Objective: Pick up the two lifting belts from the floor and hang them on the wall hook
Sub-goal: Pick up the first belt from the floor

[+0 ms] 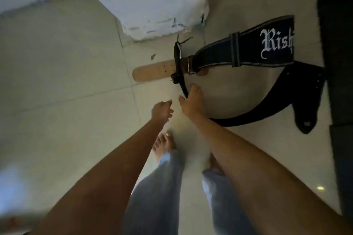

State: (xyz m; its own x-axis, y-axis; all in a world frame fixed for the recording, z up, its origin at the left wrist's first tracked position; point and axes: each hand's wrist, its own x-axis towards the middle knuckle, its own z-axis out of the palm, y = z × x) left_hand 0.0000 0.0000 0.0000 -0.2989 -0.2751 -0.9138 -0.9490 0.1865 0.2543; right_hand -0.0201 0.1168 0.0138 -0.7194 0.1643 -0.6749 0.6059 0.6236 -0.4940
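Observation:
Two lifting belts lie on the tiled floor. The dark belt with white gothic lettering [246, 51] has a tan leather tongue [152, 71] and a metal buckle [179, 51]. A plain black belt [286, 97] curves below it and ends in a riveted tip at the right. My right hand [191, 102] rests on the thin black strap just below the buckle. The strap runs between thumb and fingers, which are still apart. My left hand [162, 110] hovers just left of it, loosely curled and holding nothing. No wall hook is in view.
A white pillar base with chipped paint [152, 11] stands just beyond the belts. A dark mat or piece of equipment [340, 82] runs along the right edge. My bare feet and jeans [162, 177] are below the hands on pale floor tiles.

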